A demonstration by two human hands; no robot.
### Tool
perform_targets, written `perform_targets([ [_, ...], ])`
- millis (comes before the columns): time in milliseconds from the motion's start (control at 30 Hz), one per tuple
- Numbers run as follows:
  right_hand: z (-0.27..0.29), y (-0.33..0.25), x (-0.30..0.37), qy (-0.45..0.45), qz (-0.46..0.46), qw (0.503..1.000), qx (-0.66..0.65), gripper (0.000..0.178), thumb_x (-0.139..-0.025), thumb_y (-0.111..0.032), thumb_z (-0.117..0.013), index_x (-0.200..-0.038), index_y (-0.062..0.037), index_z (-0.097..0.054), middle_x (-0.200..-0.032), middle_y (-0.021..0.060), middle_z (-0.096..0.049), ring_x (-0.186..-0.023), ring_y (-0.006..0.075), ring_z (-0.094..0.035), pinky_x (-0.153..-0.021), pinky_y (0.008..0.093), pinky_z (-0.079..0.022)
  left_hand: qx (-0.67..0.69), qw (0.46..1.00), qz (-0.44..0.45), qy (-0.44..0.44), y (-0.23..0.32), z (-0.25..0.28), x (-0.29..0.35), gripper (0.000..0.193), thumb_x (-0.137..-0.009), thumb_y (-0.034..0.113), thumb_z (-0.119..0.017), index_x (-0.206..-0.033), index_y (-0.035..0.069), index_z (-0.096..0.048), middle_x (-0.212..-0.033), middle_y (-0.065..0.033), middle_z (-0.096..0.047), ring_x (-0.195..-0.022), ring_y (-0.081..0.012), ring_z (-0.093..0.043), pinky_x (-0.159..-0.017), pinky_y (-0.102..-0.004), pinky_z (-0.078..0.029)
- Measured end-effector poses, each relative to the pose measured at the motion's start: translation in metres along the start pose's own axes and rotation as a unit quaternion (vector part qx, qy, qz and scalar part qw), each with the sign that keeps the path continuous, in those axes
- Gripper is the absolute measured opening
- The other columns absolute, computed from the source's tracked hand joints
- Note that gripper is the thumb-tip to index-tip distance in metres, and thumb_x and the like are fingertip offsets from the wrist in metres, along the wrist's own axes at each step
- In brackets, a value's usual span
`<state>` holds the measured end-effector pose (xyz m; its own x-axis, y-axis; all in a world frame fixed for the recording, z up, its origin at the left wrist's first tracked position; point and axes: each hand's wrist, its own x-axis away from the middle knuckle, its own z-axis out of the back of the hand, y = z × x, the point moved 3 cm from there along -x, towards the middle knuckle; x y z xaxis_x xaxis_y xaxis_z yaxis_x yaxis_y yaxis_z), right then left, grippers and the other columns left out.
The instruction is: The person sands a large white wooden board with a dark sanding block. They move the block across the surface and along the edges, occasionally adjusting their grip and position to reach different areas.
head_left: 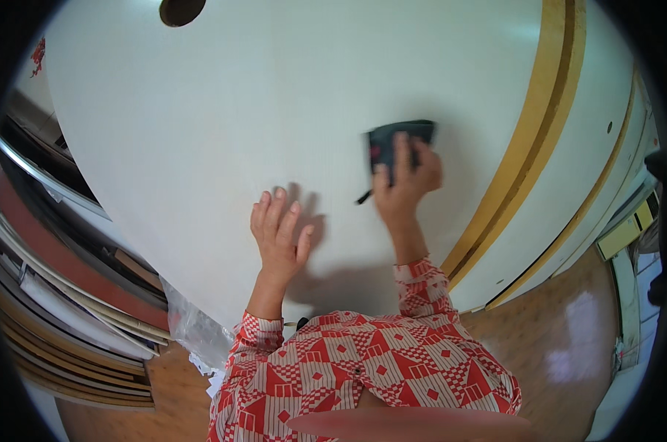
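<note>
A large white board (304, 96) fills the middle of the view in front of me. My right hand (408, 175) is closed on a dark, flat, roughly square thing, like a folded cloth or small pouch (381, 136), held against or just over the board. A short black strap or tail sticks out at its lower left. The hand is slightly blurred. To its left, my left hand (278, 239) holds nothing, its fingers spread over the white surface and casting a shadow. Whether its palm touches the board I cannot tell.
A round hole (181, 10) pierces the board at the upper left. Yellow-brown edging (521, 151) runs along its right, with more white panels beyond. Stacked boards (75, 295) stand at the left, near clear plastic wrapping (193, 320). Brown flooring (562, 342) shows at the lower right.
</note>
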<state>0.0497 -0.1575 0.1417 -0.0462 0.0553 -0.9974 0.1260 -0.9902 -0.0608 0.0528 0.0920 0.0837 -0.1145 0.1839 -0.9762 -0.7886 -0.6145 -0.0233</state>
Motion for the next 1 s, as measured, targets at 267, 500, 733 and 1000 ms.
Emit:
perform_targets([
  [267,-0.002,-0.156,0.012,-0.007,0.126,0.986,-0.113,0.040,-0.095,-0.031,-0.058,-0.132,-0.0177,-0.068,-0.138,0.0008,-0.056,-0.125,0.0213,-0.044,-0.102,0.0442,-0.029,0.093,0.995,0.004,0.044,0.040,0.018,-0.017,0.056,-0.093,0.025,-0.068,-0.145,0.008,-0.052,-0.156,-0.0217,-0.045,-0.142,-0.0435,-0.043,-0.118,-0.0545,-0.032],
  [500,0.014,-0.154,0.034,-0.184,0.114,0.937,-0.276,0.047,-0.091,-0.028,-0.063,-0.132,-0.0058,-0.066,-0.145,0.0035,-0.053,-0.133,0.0245,-0.043,-0.104,0.0430,-0.034,0.050,0.982,0.178,0.046,0.026,0.037,-0.007,0.054,-0.105,0.033,-0.049,-0.147,-0.002,-0.048,-0.157,-0.0267,-0.037,-0.146,-0.0441,-0.036,-0.119,-0.0533,-0.029],
  [733,0.032,-0.106,0.031,-0.136,0.128,0.934,-0.303,0.040,-0.078,-0.012,-0.076,-0.118,-0.0103,-0.072,-0.133,0.0132,-0.057,-0.127,0.0352,-0.047,-0.104,0.0487,-0.042,-0.134,0.974,0.171,0.071,-0.011,0.034,0.019,0.048,-0.101,0.020,-0.056,-0.145,0.002,-0.050,-0.157,-0.0232,-0.039,-0.146,-0.0455,-0.034,-0.120,-0.0578,-0.026],
  [1000,0.027,-0.040,0.002,-0.011,0.090,0.989,-0.120,0.038,-0.089,-0.022,-0.069,-0.124,-0.0100,-0.068,-0.146,0.0171,-0.048,-0.140,0.0411,-0.034,-0.111,0.0547,-0.029,-0.221,0.958,0.127,0.129,-0.079,0.061,-0.017,0.047,-0.102,0.023,-0.051,-0.146,0.009,-0.048,-0.161,-0.0187,-0.038,-0.154,-0.0402,-0.025,-0.123,-0.0612,-0.008],
])
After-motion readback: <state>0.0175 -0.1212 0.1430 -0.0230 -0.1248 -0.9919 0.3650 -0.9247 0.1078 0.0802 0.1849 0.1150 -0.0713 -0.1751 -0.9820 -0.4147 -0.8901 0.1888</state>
